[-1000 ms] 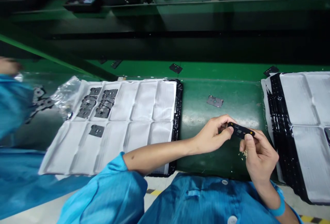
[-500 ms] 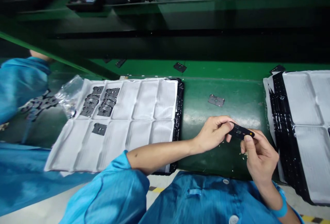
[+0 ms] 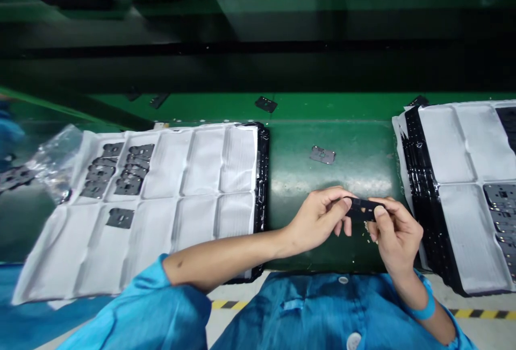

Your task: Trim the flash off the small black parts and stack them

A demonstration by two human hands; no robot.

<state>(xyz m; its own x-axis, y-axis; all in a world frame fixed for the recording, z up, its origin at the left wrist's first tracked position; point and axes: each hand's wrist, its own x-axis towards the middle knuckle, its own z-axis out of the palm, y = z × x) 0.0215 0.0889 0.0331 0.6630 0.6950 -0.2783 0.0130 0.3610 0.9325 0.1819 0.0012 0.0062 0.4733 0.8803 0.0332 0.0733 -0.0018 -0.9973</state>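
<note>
A thin black plate with small cut-outs (image 3: 362, 209) is held up between both hands over the green bench. My left hand (image 3: 322, 215) pinches its left end between thumb and fingers. At the other end, my right hand (image 3: 397, 234) grips it the same way, thumb on top. Small pale bits (image 3: 367, 234) lie on the bench beneath the plate, beside my right fingers. A similar dark plate (image 3: 322, 155) lies flat on the bench beyond my hands.
To the left, a white-lined tray (image 3: 197, 231) holds several dark plates, with a clear plastic bag (image 3: 58, 159) beside it. On the right stands another lined tray (image 3: 461, 231) with dark plates. A dark plate (image 3: 266, 104) rests by the back ledge. A co-worker's blue sleeve (image 3: 8, 129) shows at far left.
The view has swung to the right, bringing dark plates in the right tray into sight. The held plate is tilted differently, its yellow mark no longer showing. Both hands still grip it.
</note>
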